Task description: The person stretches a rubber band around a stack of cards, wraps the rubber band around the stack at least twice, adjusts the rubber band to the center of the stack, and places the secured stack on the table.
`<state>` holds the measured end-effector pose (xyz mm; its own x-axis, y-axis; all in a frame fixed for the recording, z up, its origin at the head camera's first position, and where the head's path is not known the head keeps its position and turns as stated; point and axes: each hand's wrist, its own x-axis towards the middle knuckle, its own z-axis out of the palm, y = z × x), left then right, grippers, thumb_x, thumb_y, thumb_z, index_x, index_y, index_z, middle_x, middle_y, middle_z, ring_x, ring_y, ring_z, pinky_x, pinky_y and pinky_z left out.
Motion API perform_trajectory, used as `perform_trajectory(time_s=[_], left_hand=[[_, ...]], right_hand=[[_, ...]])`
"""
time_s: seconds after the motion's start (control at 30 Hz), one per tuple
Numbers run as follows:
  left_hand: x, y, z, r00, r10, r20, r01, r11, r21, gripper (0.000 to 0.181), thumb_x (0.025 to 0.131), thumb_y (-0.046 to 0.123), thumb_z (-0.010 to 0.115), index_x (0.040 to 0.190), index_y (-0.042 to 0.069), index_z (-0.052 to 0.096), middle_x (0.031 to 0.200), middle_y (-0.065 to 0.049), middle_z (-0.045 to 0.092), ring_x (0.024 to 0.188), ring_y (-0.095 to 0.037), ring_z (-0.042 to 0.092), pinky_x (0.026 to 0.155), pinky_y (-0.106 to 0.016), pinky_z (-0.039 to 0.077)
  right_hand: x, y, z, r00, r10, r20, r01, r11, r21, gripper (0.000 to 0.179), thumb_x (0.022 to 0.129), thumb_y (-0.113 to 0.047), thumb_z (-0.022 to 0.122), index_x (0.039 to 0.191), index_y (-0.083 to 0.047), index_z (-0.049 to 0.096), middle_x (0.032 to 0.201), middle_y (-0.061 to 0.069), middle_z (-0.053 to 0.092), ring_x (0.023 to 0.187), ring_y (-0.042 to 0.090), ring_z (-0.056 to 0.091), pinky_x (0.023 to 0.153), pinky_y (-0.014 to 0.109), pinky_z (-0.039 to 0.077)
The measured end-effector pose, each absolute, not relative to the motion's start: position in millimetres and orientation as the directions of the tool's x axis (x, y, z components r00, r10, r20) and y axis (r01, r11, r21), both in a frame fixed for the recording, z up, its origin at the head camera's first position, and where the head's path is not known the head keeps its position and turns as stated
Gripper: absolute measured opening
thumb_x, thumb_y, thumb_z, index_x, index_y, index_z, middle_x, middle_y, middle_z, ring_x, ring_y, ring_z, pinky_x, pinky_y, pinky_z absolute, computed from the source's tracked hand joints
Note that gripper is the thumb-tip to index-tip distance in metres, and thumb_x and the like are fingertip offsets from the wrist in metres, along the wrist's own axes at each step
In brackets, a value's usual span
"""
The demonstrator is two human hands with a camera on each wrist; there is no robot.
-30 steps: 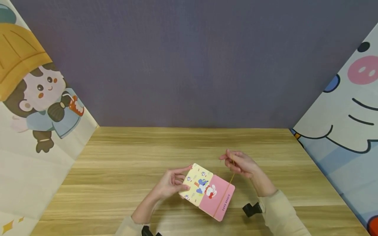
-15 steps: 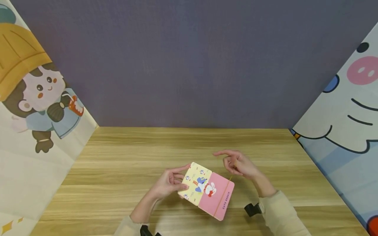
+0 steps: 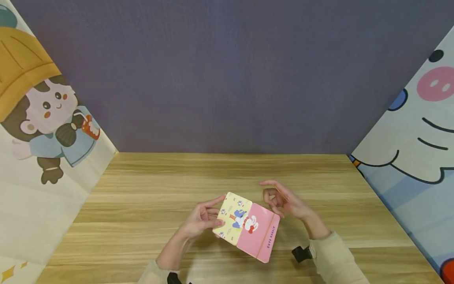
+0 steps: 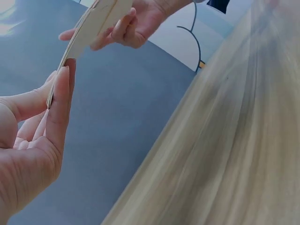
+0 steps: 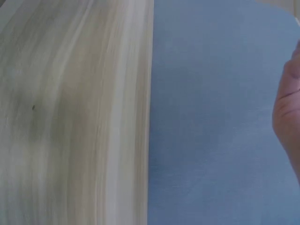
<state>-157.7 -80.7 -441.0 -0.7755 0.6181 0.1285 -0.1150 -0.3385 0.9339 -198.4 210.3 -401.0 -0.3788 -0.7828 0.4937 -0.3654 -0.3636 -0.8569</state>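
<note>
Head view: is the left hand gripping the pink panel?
No, the left hand grips the yellow panel at its outer edge, with the pink panel on the side toward the right hand.

Even, moderate light is filling the head view, where soft shadows are falling on the counter near the booklet and a pale sheen is brightening its lower edge. The grey back panel is looking darker. In the left wrist view, white glare is flaring at upper left and milky haze is veiling the upper right. The right wrist view is appearing softer and bluish, the wood grain bending and smearing.
</note>
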Motion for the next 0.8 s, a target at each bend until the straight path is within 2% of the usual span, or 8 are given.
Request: perform_trajectory(time_s=[0.1,0.2,0.4,0.6,0.7,0.8], left_hand=[[-156.4,-80.7,-443.3,-0.778,0.615,0.132,-0.126,-0.357,0.925,0.071,0.075,-0.011,0.059,0.137,0.000,0.025,0.101,-0.021,0.061,0.080,-0.025,0.064,0.053,-0.028,0.056],[-155.8,-80.2,-445.2,-0.767,0.625,0.142,-0.134,-0.373,0.918,0.071,0.076,-0.011,0.058,0.137,0.000,0.024,0.101,-0.020,0.061,0.081,-0.025,0.064,0.055,-0.028,0.056],[-156.2,-80.8,-447.3,-0.752,0.638,0.166,-0.168,-0.429,0.888,0.071,0.076,-0.014,0.055,0.137,-0.002,0.021,0.102,-0.020,0.061,0.082,-0.025,0.064,0.055,-0.026,0.056],[-155.7,-81.3,-447.7,-0.756,0.630,0.178,-0.171,-0.452,0.875,0.071,0.077,-0.013,0.054,0.137,-0.003,0.017,0.104,-0.021,0.060,0.081,-0.025,0.064,0.055,-0.024,0.056],[-154.7,-81.0,-447.8,-0.766,0.619,0.173,-0.173,-0.457,0.873,0.073,0.077,-0.012,0.055,0.138,-0.001,0.017,0.104,-0.019,0.061,0.081,-0.024,0.064,0.055,-0.024,0.056],[-153.6,-80.3,-448.6,-0.776,0.601,0.190,-0.165,-0.485,0.859,0.072,0.078,-0.013,0.053,0.139,0.000,0.016,0.104,-0.018,0.061,0.080,-0.024,0.064,0.055,-0.023,0.055]], right_hand=[[-196.9,212.2,-399.7,-0.367,-0.779,0.508,-0.386,-0.369,-0.845,0.072,0.090,-0.050,0.033,0.137,0.001,0.015,0.072,0.021,0.033,0.037,0.020,0.031,0.028,0.017,0.038],[-194.9,211.8,-397.6,-0.353,-0.779,0.517,-0.429,-0.357,-0.830,0.072,0.090,-0.053,0.028,0.137,0.000,0.014,0.072,0.021,0.037,0.037,0.020,0.033,0.030,0.016,0.040],[-189.6,208.0,-392.2,-0.346,-0.763,0.545,-0.573,-0.288,-0.767,0.069,0.091,-0.050,0.021,0.136,0.002,0.017,0.077,0.020,0.040,0.041,0.017,0.034,0.032,0.014,0.038],[-186.2,206.8,-390.9,-0.387,-0.730,0.563,-0.644,-0.223,-0.732,0.067,0.090,-0.050,0.027,0.137,-0.002,0.019,0.080,0.019,0.040,0.043,0.019,0.040,0.037,0.019,0.043],[-184.3,204.9,-389.6,-0.419,-0.706,0.570,-0.679,-0.173,-0.713,0.047,0.095,-0.021,0.038,0.136,-0.006,0.021,0.082,0.018,0.041,0.046,0.018,0.044,0.041,0.021,0.046],[-183.0,203.4,-389.4,-0.429,-0.689,0.584,-0.720,-0.130,-0.682,0.051,0.092,-0.022,0.046,0.135,-0.006,0.023,0.089,0.015,0.040,0.055,0.015,0.049,0.046,0.023,0.050]])
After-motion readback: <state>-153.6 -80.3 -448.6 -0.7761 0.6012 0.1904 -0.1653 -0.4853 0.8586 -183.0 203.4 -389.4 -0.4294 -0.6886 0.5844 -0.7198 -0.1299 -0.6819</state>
